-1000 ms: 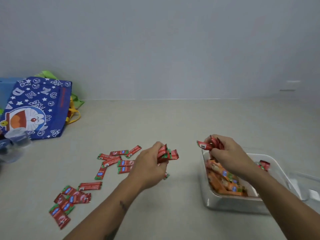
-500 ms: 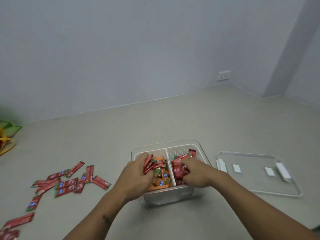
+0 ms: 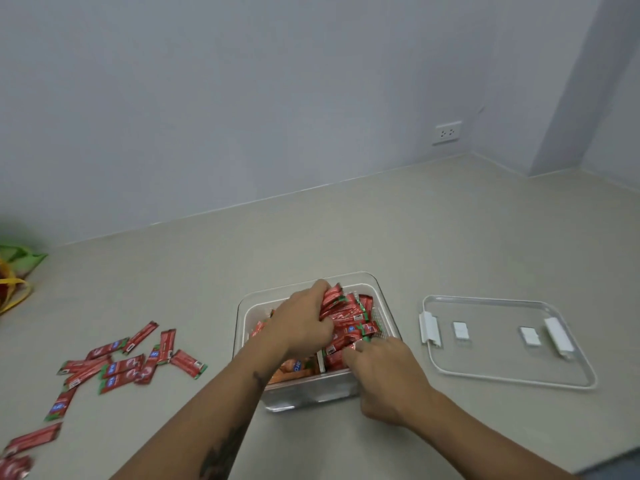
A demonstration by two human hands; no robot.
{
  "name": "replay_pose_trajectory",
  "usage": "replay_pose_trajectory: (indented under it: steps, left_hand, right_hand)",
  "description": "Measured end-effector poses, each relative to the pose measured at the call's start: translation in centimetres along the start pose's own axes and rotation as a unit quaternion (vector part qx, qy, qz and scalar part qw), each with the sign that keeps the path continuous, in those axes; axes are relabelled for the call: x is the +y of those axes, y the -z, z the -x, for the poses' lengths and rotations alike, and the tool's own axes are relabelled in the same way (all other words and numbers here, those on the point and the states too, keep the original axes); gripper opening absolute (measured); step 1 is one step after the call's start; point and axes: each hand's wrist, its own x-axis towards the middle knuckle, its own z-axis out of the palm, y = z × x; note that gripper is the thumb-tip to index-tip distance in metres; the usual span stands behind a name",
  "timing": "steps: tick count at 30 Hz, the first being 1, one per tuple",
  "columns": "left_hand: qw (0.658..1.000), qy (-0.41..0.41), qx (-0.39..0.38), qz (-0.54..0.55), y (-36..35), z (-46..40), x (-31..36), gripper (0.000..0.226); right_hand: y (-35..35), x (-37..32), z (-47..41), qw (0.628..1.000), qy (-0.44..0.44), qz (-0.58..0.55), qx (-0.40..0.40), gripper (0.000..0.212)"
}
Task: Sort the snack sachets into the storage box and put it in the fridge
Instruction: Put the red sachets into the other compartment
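Note:
The clear storage box [image 3: 311, 393] with a white divided insert stands on the beige floor. Orange sachets [image 3: 294, 370] fill its left compartment and red sachets [image 3: 360, 318] pile up in the right one. My left hand [image 3: 301, 323] reaches across the box and grips a bunch of red sachets [image 3: 332, 296] over the right compartment. At the box's near right corner, my right hand [image 3: 384, 372] pinches red sachets. Several loose red sachets [image 3: 135, 363] lie scattered on the floor to the left.
The box's clear lid [image 3: 502, 370] with white clips lies flat on the floor just right of the box. A green bag with yellow handles [image 3: 15, 268] shows at the left edge. A wall socket [image 3: 446, 132] is in the back wall near the corner.
Both hands carried red sachets from above the floor into the box. My left hand then shifted from the left compartment across to the right one. The view swung right.

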Motion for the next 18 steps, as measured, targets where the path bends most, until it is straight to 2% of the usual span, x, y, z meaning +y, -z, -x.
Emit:
replay_pose_trajectory:
  steps: [4, 6, 8, 9, 12, 14, 16, 18]
  left_hand:
    - [0.992, -0.025, 0.016, -0.125, -1.9, -2.2, -0.1, 0.033]
    - [0.983, -0.019, -0.019, -0.179, -2.8, -2.6, -1.2, 0.048]
    - [0.978, -0.020, -0.049, -0.200, -3.5, -2.4, -2.1, 0.055]
    - [0.980, -0.031, -0.039, -0.195, -3.8, -2.1, -2.4, 0.052]
    - [0.989, -0.070, 0.060, -0.117, -3.8, -0.8, -2.8, 0.041]
    - [0.991, -0.064, 0.111, -0.035, -3.2, 0.6, -3.1, 0.033]
    - [0.987, -0.046, 0.144, 0.047, -2.2, 2.1, -3.9, 0.026]
    - [0.978, -0.029, 0.176, 0.104, -1.0, 3.9, -5.4, 0.020]
  right_hand:
    - [-0.1, 0.1, 0.0, 1.000, -0.001, -0.006, 0.016, 0.028]
    - [-0.1, 0.0, 0.0, 1.000, 0.001, -0.008, 0.029, 0.027]
    - [-0.2, 0.1, -0.1, 0.999, 0.001, -0.006, 0.044, 0.027]
    - [-0.3, 0.0, -0.1, 0.999, 0.001, -0.005, 0.049, 0.028]
    - [-0.3, -0.1, 0.1, 0.998, -0.002, -0.023, 0.063, 0.025]
    - [0.1, -0.3, 0.2, 0.995, -0.020, -0.082, 0.060, 0.018]
    - [0.6, -0.3, 0.0, 0.975, -0.067, -0.204, 0.053, 0.015]
    - [1.5, -0.9, -1.0, 0.933, -0.095, -0.346, 0.029, 0.018]
